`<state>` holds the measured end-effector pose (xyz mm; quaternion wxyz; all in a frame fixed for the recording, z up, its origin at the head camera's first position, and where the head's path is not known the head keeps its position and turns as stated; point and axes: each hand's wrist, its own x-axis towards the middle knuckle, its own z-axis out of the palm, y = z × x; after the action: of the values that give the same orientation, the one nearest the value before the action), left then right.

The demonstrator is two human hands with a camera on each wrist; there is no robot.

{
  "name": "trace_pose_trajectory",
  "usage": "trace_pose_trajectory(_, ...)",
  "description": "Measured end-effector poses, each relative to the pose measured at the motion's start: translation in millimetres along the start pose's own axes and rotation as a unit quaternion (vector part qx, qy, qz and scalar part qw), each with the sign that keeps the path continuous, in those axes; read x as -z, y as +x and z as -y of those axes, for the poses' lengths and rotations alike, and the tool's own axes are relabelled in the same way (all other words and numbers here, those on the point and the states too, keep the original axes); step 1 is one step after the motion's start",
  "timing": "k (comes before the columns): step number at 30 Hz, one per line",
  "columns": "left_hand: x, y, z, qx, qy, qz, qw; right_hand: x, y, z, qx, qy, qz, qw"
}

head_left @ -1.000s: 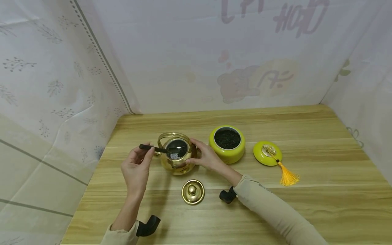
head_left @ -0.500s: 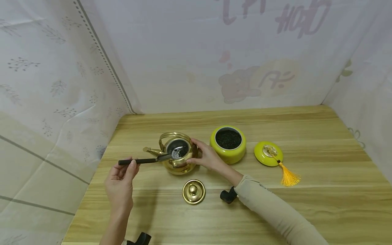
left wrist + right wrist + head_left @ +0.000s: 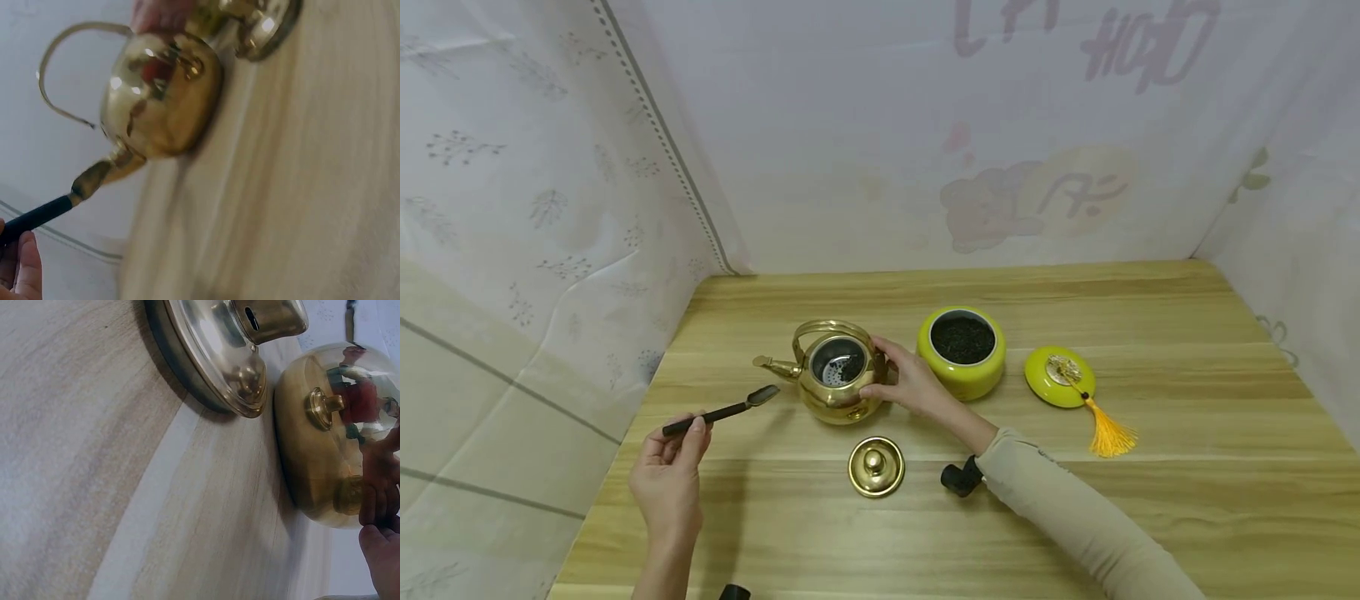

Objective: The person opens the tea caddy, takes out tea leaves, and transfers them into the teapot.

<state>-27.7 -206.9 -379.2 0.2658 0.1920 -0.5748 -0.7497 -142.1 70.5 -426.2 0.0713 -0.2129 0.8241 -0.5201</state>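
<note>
My left hand (image 3: pixel 668 483) pinches the dark handle of a small tea scoop (image 3: pixel 722 412) between thumb and fingers, left of the teapot and above the table. The scoop's metal end (image 3: pixel 92 178) looks bare and points toward the spout. A shiny gold teapot (image 3: pixel 838 404) stands upright and uncovered, its arched handle raised; dark tea leaves (image 3: pixel 852 367) lie on the perforated strainer inside. My right hand (image 3: pixel 913 385) holds the teapot's right side, thumb in front and fingers behind. The gold teapot lid (image 3: pixel 876 467) lies knob up in front of it.
A yellow jar (image 3: pixel 966 379) full of dark tea leaves stands open right of the teapot. Its yellow lid (image 3: pixel 1060 377) with an orange tassel (image 3: pixel 1111 433) lies farther right. Patterned cloth walls (image 3: pixel 850 167) border the wooden table (image 3: pixel 1075 533) behind and at the sides.
My left hand has drawn the tea scoop out of the teapot's mouth, leftward and toward me. The right hand stays on the teapot, which has not visibly moved.
</note>
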Motion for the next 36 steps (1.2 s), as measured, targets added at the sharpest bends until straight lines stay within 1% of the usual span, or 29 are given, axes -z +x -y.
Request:
trace_pose_trajectory(4, 6.9, 6.3, 8.9, 0.014, 0.007, -0.011, 0.9998, 0, 0, 0, 0.006, 0.007, 0.001, 1.000)
trace_pose_trajectory(7, 12.0, 10.8, 17.3, 0.019, 0.028, -0.015, 0.9993, 0, 1, -1, 0.011, 0.012, 0.003, 1.000)
trace_pose_trajectory(14, 16.5, 18.8, 34.9, 0.006, 0.113, -0.015, 0.9934, 0, 1, 0, 0.002, 0.009, 0.001, 1.000)
trace_pose_trajectory(17, 17.1, 21.3, 39.6, 0.002, 0.151, -0.013, 0.9885, -1, 0, 0, 0.006, -0.003, -0.004, 1.000)
trace_pose_trajectory(20, 18.2, 24.4, 43.7, 0.004, 0.212, -0.007, 0.9772, -1, 0, -2, 0.012, -0.018, -0.010, 1.000)
trace_pose_trajectory(23, 20.8, 27.0, 47.6, 0.007, 0.287, 0.005, 0.9580, -1, 1, -2, 0.020, -0.017, -0.012, 1.000)
trace_pose_trajectory(26, 22.8, 29.2, 51.7, 0.002, 0.342, 0.018, 0.9397, -1, 1, -3, 0.019, -0.005, -0.013, 1.000)
trace_pose_trajectory(32, 24.5, 29.3, 56.9, -0.028, 0.406, 0.045, 0.9123, -1, 3, -4, 0.016, 0.011, -0.008, 1.000)
trace_pose_trajectory(36, 24.9, 28.5, 60.0, -0.041, 0.446, 0.073, 0.8911, -1, 2, -4, 0.018, 0.012, -0.005, 1.000)
